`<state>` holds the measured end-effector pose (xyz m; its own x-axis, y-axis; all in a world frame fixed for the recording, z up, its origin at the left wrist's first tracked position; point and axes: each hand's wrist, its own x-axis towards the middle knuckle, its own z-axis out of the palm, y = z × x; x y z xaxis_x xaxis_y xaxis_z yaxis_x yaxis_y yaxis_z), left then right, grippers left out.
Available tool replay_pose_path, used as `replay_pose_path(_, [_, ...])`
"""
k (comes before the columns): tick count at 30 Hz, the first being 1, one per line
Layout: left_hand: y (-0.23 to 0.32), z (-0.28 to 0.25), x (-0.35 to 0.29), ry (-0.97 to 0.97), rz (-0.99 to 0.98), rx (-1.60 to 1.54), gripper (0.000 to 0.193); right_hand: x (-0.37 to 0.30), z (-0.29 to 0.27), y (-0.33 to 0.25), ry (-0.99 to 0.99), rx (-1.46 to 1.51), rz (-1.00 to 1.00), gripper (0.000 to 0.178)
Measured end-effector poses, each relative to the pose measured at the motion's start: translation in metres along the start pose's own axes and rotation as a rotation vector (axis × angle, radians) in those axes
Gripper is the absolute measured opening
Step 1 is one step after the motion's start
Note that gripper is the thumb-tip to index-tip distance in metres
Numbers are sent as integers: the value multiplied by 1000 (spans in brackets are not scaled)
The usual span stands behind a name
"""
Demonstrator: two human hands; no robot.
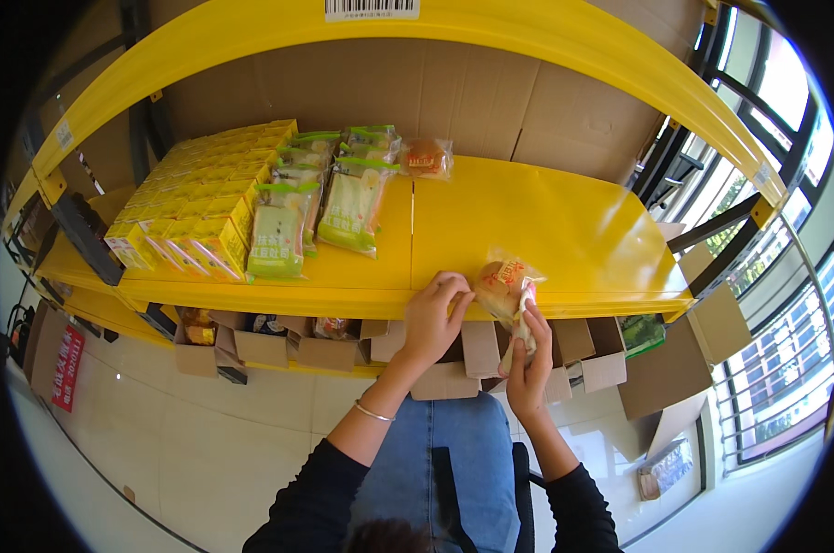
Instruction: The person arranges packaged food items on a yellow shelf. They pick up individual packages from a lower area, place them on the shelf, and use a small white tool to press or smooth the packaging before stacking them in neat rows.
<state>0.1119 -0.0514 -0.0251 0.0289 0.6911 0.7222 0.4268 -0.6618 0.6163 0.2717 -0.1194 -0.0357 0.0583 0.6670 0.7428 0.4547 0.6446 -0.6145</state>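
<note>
Plastic film, clear with red print, wraps a round bun (503, 285) at the yellow shelf's (564, 217) front lip; can't tell if it rests there or is hand-borne. Clocks from the bun, 12 = shelf back. Right hand (532, 364) at 5, fingers curled, clamped on a pale crumpled piece (522, 321) against the bun's underside; can't tell whether that's same pack or separate. Left hand (431, 318) at 8, thumb and index nearly together by the film edge; can't tell if they pinch it. Handling, my read: light, soft, dents easily, film slick and crinkly. Best hold: flat palm under, or the film's loose margin; don't squeeze the middle. Edges: lip right alongside, cardboard boxes (444, 381) below at 6 to 7, overhead beam (490, 37) at 12. Green-labelled bread packs (352, 207) crowd 10, a second wrapped bun (426, 158) sits at 11. Most room to move: 1 to 2, over the shelf.
</note>
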Motion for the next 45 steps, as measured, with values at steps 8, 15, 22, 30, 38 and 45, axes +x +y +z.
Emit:
replay_pose_path(8, [-17, -15, 9, -256, -296, -618, 16, 83, 40, -37, 25, -35, -163, 34])
replay_pose_path(15, [-29, -19, 27, -250, -268, -624, 22, 118, 87, -22, -323, -129, -200, 30])
replay_pose_path(22, [-34, -24, 41, -533, -609, -642, 20, 120, 71, 13, -369, -217, 23, 28])
replay_pose_path(30, [-32, -24, 45, -496, -758, -637, 27, 69, 42, 14, -241, -316, -61, 39])
replay_pose_path(38, [-21, -31, 46, -529, -736, -529, 25, 77, 51, 8, -266, -370, -93, 47])
replay_pose_path(45, [-18, -30, 45, -498, -728, -534, 24, 76, 35, 32, -324, -712, 141, 40])
